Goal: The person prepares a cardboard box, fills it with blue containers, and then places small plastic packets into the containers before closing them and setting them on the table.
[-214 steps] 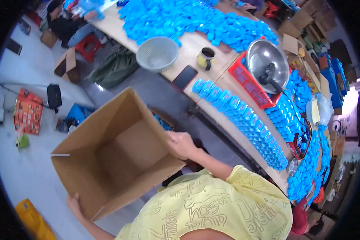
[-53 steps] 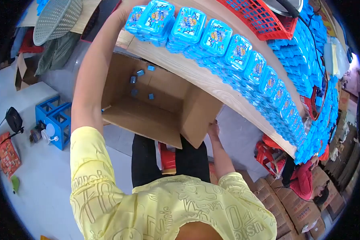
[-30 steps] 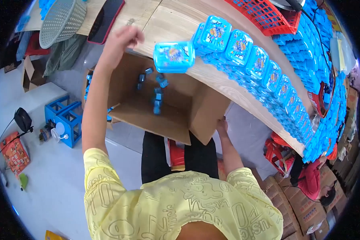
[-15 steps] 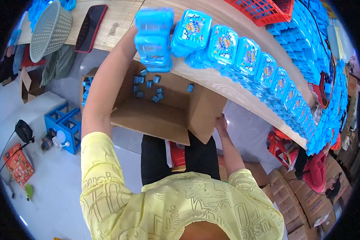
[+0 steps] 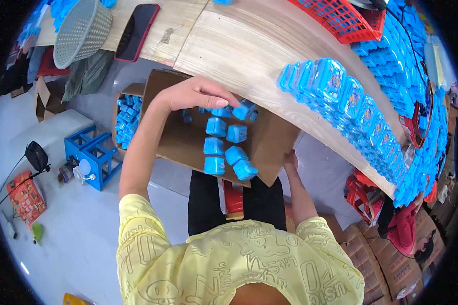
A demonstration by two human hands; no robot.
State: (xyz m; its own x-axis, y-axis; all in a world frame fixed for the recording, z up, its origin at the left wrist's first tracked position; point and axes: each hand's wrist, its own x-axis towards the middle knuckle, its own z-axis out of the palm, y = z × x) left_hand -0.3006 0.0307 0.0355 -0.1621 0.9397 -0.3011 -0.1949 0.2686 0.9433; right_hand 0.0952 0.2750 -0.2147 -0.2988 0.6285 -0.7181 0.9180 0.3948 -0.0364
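Note:
My left hand is over the cardboard box, its fingers stretched out and holding nothing. Just below and beside the fingertips, several small blue plastic boxes hang in two loose columns over the opening, slightly blurred. Some overlap the near cardboard flap in this view. At the carton's right side, my right hand grips the flap edge, with its fingers partly hidden. On the table edge to the right, a long row of stacked blue boxes with printed lids curves away.
A phone and a grey perforated basket are on the wooden table. A red basket stands farther back, near large blue piles. Another carton of blue pieces is at the left. A person in red is at the right.
My left hand has come from the table edge to above the carton and let go of a batch of blue boxes, which are dropping in. The row's near end is shorter. My right hand stays.

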